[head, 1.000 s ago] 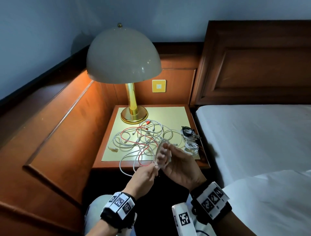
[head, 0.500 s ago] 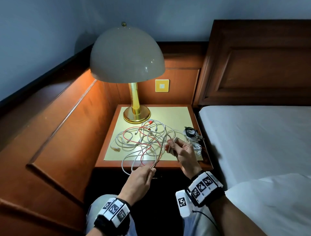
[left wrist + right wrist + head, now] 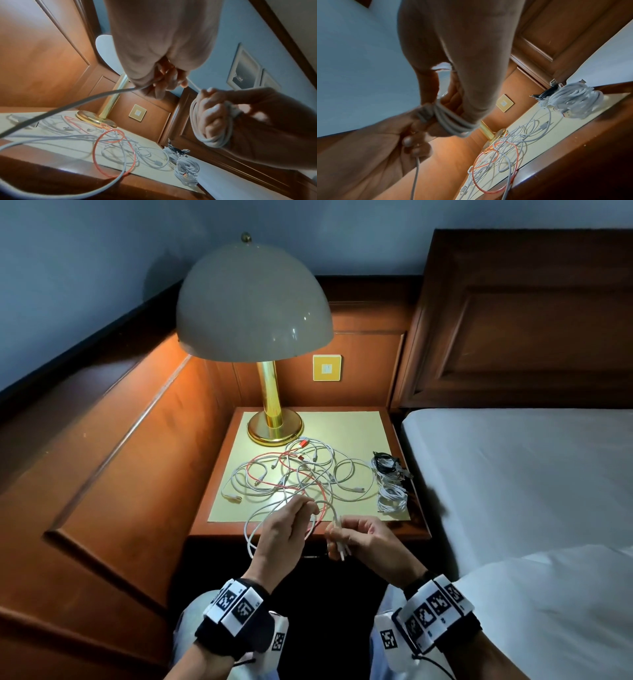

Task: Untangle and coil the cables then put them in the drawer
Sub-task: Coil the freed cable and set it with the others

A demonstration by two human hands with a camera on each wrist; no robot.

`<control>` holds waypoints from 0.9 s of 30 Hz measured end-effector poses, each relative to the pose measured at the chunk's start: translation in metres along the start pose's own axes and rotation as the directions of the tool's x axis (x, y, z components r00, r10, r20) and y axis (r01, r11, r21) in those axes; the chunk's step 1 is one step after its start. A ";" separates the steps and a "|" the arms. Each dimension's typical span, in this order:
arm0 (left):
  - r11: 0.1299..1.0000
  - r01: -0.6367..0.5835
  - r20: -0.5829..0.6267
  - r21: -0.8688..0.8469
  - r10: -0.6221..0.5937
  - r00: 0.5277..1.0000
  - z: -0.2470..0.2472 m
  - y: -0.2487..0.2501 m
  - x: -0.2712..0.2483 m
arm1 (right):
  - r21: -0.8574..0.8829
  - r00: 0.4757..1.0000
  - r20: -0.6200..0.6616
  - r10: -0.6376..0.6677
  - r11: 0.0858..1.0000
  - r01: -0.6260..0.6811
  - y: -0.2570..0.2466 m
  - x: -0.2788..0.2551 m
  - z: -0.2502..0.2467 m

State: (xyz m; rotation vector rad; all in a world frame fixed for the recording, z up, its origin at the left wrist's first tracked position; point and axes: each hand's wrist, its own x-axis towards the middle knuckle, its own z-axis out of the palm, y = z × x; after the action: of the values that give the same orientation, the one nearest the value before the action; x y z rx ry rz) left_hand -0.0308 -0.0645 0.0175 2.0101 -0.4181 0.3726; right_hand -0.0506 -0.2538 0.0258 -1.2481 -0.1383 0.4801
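Worktop (image 3: pixel 346 422) beside the bed (image 3: pixel 513 474) carries a lamp (image 3: pixel 253 302), then a loose tangle of white and red cables (image 3: pixel 298 474) mid-surface, plus coiled bundles (image 3: pixel 390 491) stacked at its right edge. My right hand (image 3: pixel 370 539) is closed around a small white coil (image 3: pixel 453 121) wound over its fingers, held just off the worktop's front edge. My left hand (image 3: pixel 287 525) pinches the same white cable's free run (image 3: pixel 77 104), which loops down past the front edge.

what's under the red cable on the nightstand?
White cables cross under and over the red cable, on the nightstand's yellow top. The exact layering in the tangle is unclear.
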 end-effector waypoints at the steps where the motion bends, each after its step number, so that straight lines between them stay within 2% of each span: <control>1: 0.998 0.044 0.032 -0.053 -0.042 0.999 0.001 -0.002 -0.001 | 0.076 0.997 0.071 0.024 0.997 -0.029 0.000 -0.003 0.001; 5: 0.941 0.237 0.233 -0.242 -0.180 0.955 0.003 -0.006 -0.013 | 0.350 0.965 0.260 0.031 0.929 -0.124 0.000 -0.008 0.016; 8: 0.804 0.396 0.304 -0.444 -0.281 0.910 0.013 -0.004 -0.023 | 0.418 0.964 0.264 -0.041 0.905 -0.076 0.000 -0.004 0.025; 10: 0.807 0.402 0.302 -0.433 -0.290 0.908 0.014 0.001 -0.025 | 0.447 0.973 0.222 -0.068 0.893 -0.040 -0.003 0.000 0.028; 12: 0.859 0.377 0.309 -0.346 -0.275 0.911 0.014 0.001 -0.026 | 0.443 0.980 0.177 -0.089 0.896 0.002 -0.004 0.004 0.030; 16: 0.953 0.244 0.333 -0.181 -0.174 0.927 0.012 -0.007 -0.028 | 0.407 0.985 0.018 -0.174 0.901 0.152 -0.005 0.015 0.031; 18: 0.987 0.125 0.350 -0.102 -0.082 0.933 0.012 -0.012 -0.030 | 0.263 0.962 -0.115 -0.247 0.927 0.269 -0.006 0.022 0.030; 19: 0.994 0.082 0.354 -0.066 -0.053 0.934 0.012 -0.014 -0.032 | 0.125 0.936 -0.176 -0.306 0.936 0.330 -0.006 0.025 0.029; 21: 1.000 0.006 0.320 -0.012 -0.002 0.947 0.011 -0.017 -0.034 | -0.146 0.883 -0.215 -0.418 0.907 0.394 -0.005 0.030 0.026; 24: 0.995 -0.079 0.224 0.065 0.062 0.972 0.010 -0.025 -0.032 | -0.502 0.867 -0.129 -0.481 0.786 0.361 -0.001 0.033 0.019; 27: 0.978 -0.146 0.197 0.152 0.115 0.974 0.003 -0.034 -0.024 | -0.730 0.865 0.023 -0.501 0.583 0.356 0.006 0.035 0.008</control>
State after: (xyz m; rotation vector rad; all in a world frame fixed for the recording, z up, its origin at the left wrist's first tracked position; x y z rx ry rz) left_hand -0.0367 -0.0495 -0.0213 2.1954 -0.6582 0.3084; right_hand -0.0241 -0.2306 0.0173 -1.9577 -0.5013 -0.1707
